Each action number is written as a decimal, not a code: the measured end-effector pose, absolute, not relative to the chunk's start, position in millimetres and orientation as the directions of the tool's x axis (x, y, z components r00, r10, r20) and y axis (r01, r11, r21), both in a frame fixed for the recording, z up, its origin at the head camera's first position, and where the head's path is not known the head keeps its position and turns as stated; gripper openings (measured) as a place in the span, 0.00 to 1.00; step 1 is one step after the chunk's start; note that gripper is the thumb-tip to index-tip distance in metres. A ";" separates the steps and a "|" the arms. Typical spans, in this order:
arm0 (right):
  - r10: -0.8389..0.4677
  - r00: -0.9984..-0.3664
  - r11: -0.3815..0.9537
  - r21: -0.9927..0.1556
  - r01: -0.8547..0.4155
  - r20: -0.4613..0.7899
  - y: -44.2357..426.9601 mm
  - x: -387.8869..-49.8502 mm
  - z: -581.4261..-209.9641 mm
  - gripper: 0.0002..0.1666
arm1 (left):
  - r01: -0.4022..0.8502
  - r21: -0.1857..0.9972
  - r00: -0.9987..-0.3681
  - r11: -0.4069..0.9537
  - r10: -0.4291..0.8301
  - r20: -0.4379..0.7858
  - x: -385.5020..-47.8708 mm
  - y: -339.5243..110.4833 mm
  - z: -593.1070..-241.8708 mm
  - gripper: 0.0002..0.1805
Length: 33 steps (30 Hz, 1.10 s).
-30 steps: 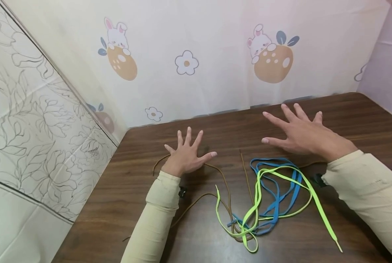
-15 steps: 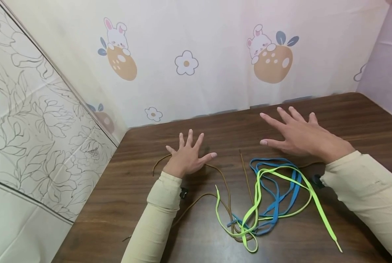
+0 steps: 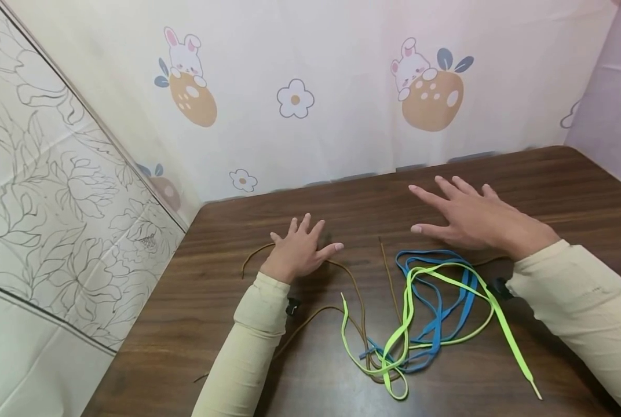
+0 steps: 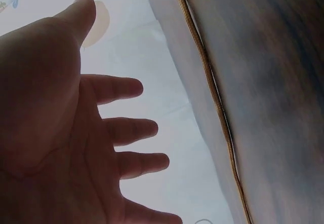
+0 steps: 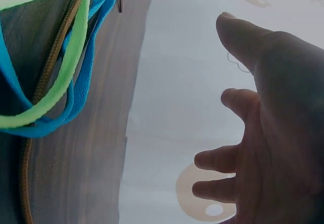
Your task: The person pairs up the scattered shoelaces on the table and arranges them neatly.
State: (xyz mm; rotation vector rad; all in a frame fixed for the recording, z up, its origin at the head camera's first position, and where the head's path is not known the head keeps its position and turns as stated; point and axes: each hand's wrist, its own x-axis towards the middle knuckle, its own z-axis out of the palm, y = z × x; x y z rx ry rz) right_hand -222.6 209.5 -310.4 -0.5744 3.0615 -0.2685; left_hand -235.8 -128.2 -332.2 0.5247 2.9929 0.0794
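Note:
Brown, blue and yellow-green laces lie loosely tangled on the table. My left hand point(image 3: 296, 252), fingers spread, hovers over the brown lace point(image 3: 360, 295); the left wrist view shows that hand point(image 4: 61, 117) holding nothing, apart from the brown lace point(image 4: 215, 95). Above and behind the blue lace point(image 3: 438, 324) is my right hand point(image 3: 479, 217), its fingers extended and apart. The yellow-green lace point(image 3: 405, 307) crosses over the blue one. In the right wrist view, nothing is in my right hand point(image 5: 283, 117), and the blue lace point(image 5: 83, 77) hangs at the left of the picture.
The dark wooden table point(image 3: 227, 237) meets a pale printed curtain point(image 3: 342, 139) along its back edge. A white panel with line-drawn flowers point(image 3: 81, 185) stands to the left. Each wrist carries a small black device.
Both hands have sunk slightly towards the table, with the fingers tilting lower. My left hand has shifted slightly right, my right slightly left. The laces have not moved.

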 end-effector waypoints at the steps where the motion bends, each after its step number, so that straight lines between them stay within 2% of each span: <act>1: -0.367 -0.930 0.916 -0.170 -0.364 0.016 209.3 -222.5 -310.7 0.54 | 0.342 0.071 -0.933 0.937 0.348 -0.089 -235.8 -128.0 -332.2 0.45; 8: -0.410 -0.912 0.900 -0.157 -0.407 0.017 208.1 -222.3 -315.6 0.51 | 0.399 0.039 -0.913 0.916 0.401 -0.073 -237.1 -125.6 -334.6 0.43; 16: -0.453 -0.891 0.877 -0.197 -0.439 -0.033 206.4 -220.3 -319.4 0.46 | 0.448 -0.015 -0.894 0.894 0.447 -0.034 -237.5 -122.5 -340.3 0.42; 25: -0.488 -0.871 0.858 -0.210 -0.469 -0.050 202.8 -221.7 -323.8 0.27 | 0.502 -0.055 -0.863 0.863 0.504 0.021 -237.4 -119.0 -342.4 0.39; 33: -0.502 -0.861 0.850 -0.232 -0.473 -0.085 198.3 -221.0 -324.8 0.18 | 0.537 -0.041 -0.842 0.843 0.538 0.031 -234.7 -115.3 -342.5 0.35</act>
